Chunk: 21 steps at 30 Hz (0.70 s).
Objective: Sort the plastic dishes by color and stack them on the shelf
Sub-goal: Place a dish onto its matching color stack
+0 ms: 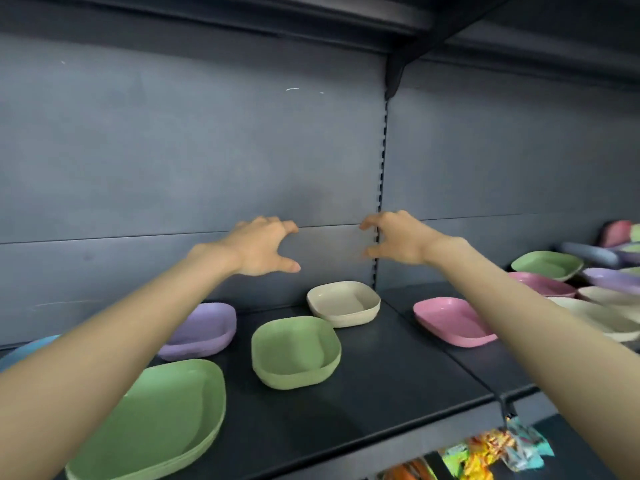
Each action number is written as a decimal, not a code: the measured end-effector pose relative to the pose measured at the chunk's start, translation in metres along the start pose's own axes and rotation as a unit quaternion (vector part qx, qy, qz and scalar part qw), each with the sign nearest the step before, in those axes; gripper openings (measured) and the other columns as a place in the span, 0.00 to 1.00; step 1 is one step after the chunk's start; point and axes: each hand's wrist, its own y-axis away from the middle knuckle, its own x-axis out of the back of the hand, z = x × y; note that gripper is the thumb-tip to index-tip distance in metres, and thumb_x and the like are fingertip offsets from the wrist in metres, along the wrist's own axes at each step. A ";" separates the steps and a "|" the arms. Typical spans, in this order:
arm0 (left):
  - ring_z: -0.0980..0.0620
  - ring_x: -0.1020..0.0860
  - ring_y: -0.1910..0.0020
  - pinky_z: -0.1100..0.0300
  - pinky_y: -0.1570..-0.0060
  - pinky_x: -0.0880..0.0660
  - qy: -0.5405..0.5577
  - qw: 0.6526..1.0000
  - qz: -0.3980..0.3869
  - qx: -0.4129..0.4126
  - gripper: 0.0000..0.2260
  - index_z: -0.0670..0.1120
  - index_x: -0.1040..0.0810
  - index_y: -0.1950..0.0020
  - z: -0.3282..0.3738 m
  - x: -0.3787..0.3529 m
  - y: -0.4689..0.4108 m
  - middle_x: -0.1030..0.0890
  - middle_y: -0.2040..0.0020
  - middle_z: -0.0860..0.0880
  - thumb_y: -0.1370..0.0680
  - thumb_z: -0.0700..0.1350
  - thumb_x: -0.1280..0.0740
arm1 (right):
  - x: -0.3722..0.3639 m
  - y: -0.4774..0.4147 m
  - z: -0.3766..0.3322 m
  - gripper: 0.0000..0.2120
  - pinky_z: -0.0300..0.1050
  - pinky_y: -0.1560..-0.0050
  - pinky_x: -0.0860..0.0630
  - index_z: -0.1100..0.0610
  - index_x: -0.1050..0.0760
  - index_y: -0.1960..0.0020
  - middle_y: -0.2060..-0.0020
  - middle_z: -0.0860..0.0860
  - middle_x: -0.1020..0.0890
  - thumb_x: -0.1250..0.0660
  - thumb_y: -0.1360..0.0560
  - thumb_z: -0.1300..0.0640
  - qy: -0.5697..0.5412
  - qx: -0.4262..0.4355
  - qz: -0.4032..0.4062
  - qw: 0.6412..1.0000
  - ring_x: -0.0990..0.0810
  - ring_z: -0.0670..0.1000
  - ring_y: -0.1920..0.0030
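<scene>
Left hand (258,247), right hand (394,239) raised, seemingly half-curled

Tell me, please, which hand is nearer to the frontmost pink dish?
Right. The right hand hovers above and left of the pink dish; the left hand hovers farther left, past the cream bowl.

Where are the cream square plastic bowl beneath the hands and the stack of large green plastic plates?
cream square plastic bowl (341,300): head view, inner floor.
stack of large green plastic plates (156,417): head view, top plate's centre.
</scene>
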 end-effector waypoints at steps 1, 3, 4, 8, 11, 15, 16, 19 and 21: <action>0.45 0.35 0.32 0.51 0.34 0.35 0.000 1.000 0.012 -0.009 0.31 0.49 0.38 0.26 0.019 0.002 -0.005 0.31 0.32 0.45 0.25 0.58 0.33 | 0.011 0.011 0.016 0.26 0.52 0.39 0.29 0.55 0.32 0.31 0.36 0.57 0.26 0.31 0.26 0.49 0.006 -0.004 0.009 1.000 0.28 0.59 0.38; 0.45 0.34 0.32 0.51 0.36 0.35 -0.003 0.999 0.032 -0.026 0.30 0.50 0.39 0.26 0.059 0.005 -0.015 0.30 0.33 0.46 0.25 0.58 0.34 | 0.029 0.036 0.051 0.26 0.52 0.37 0.30 0.55 0.32 0.30 0.34 0.57 0.27 0.31 0.26 0.51 0.019 -0.015 0.021 0.999 0.28 0.59 0.36; 0.45 0.34 0.33 0.51 0.36 0.36 -0.006 0.999 0.040 -0.033 0.30 0.50 0.39 0.26 0.081 0.005 -0.020 0.30 0.33 0.46 0.24 0.58 0.34 | 0.038 0.050 0.069 0.27 0.52 0.36 0.30 0.55 0.33 0.30 0.33 0.56 0.28 0.31 0.26 0.51 0.030 -0.023 0.023 0.999 0.29 0.59 0.35; 0.45 0.34 0.33 0.50 0.37 0.37 -0.006 0.996 0.062 -0.062 0.30 0.50 0.39 0.26 0.164 -0.002 -0.033 0.29 0.34 0.46 0.24 0.58 0.34 | 0.060 0.100 0.142 0.27 0.53 0.35 0.32 0.54 0.34 0.30 0.32 0.55 0.30 0.31 0.26 0.49 0.058 -0.055 0.016 0.997 0.31 0.58 0.34; 0.46 0.36 0.31 0.51 0.35 0.39 -0.001 0.994 0.059 -0.090 0.31 0.50 0.41 0.25 0.218 -0.014 -0.041 0.31 0.32 0.47 0.24 0.57 0.35 | 0.066 0.134 0.187 0.29 0.54 0.35 0.32 0.53 0.35 0.28 0.31 0.54 0.32 0.31 0.26 0.49 0.064 -0.086 0.009 0.994 0.33 0.58 0.32; 0.46 0.36 0.31 0.52 0.35 0.40 -0.003 0.992 0.045 -0.115 0.31 0.51 0.42 0.25 0.277 -0.023 -0.060 0.32 0.31 0.48 0.24 0.58 0.36 | 0.072 0.164 0.236 0.29 0.50 0.40 0.32 0.53 0.36 0.28 0.34 0.55 0.31 0.32 0.26 0.50 0.080 -0.111 -0.011 0.991 0.31 0.58 0.34; 0.46 0.36 0.32 0.52 0.35 0.39 -0.002 0.992 0.045 -0.120 0.31 0.51 0.42 0.25 0.288 -0.023 -0.067 0.31 0.32 0.48 0.24 0.58 0.36 | 0.076 0.168 0.247 0.28 0.49 0.40 0.32 0.53 0.36 0.28 0.35 0.55 0.31 0.32 0.25 0.50 0.082 -0.114 -0.010 0.990 0.31 0.58 0.35; 0.46 0.35 0.32 0.52 0.35 0.39 0.003 0.989 0.049 -0.138 0.30 0.51 0.41 0.25 0.319 -0.024 -0.092 0.31 0.32 0.47 0.24 0.58 0.36 | 0.087 0.174 0.283 0.28 0.50 0.39 0.32 0.54 0.35 0.28 0.35 0.55 0.30 0.32 0.25 0.50 0.082 -0.123 0.002 0.989 0.31 0.58 0.35; 0.46 0.35 0.32 0.52 0.34 0.39 0.007 0.988 0.054 -0.148 0.30 0.51 0.41 0.25 0.337 -0.026 -0.111 0.31 0.32 0.47 0.24 0.58 0.35 | 0.092 0.174 0.306 0.27 0.49 0.39 0.31 0.54 0.34 0.29 0.36 0.55 0.29 0.31 0.26 0.50 0.084 -0.127 0.007 0.988 0.30 0.58 0.36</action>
